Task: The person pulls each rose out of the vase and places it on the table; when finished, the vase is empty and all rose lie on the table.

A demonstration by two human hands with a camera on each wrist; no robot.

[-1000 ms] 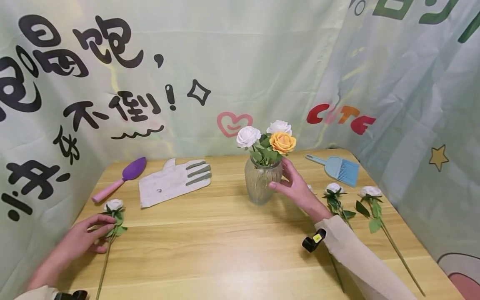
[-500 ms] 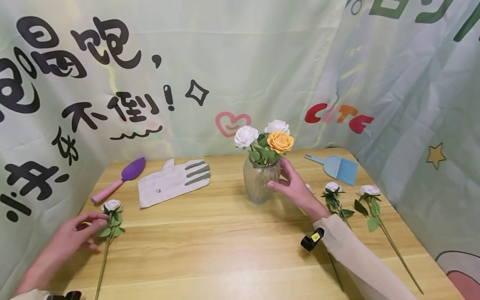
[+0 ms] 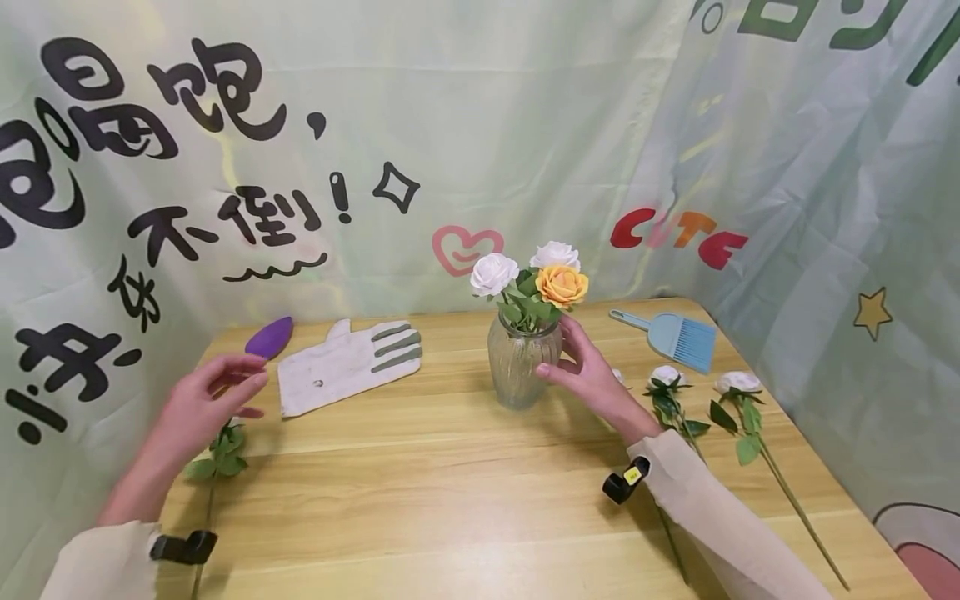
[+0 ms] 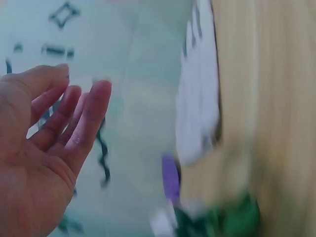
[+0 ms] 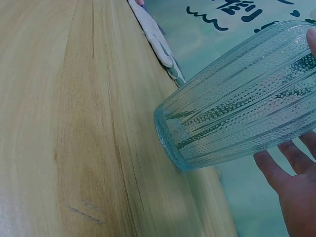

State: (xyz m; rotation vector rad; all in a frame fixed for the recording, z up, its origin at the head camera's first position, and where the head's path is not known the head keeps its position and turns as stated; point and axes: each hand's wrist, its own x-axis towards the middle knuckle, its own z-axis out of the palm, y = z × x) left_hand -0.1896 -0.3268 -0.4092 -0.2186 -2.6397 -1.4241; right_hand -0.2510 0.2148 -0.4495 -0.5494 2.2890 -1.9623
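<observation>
My right hand holds the ribbed glass vase from its right side, thumb in front and fingers behind. In the vase stand two white roses and one orange rose. The right wrist view shows the textured vase with its base on the table and fingers beside it. My left hand hovers over the left side, fingers loosely bent with nothing between them. Beneath it lies a white rose with green leaves, its bloom mostly hidden by the hand. The left wrist view also shows the hand holding nothing.
A purple trowel, its pink handle hidden by my left hand, lies beside a white work glove. On the right are a blue dustpan and brush and several white roses on the wooden table. Printed cloth surrounds the table.
My left hand has let go of the white rose on the left, then moved up and to the right, over the trowel's handle. The right hand stays on the vase.
</observation>
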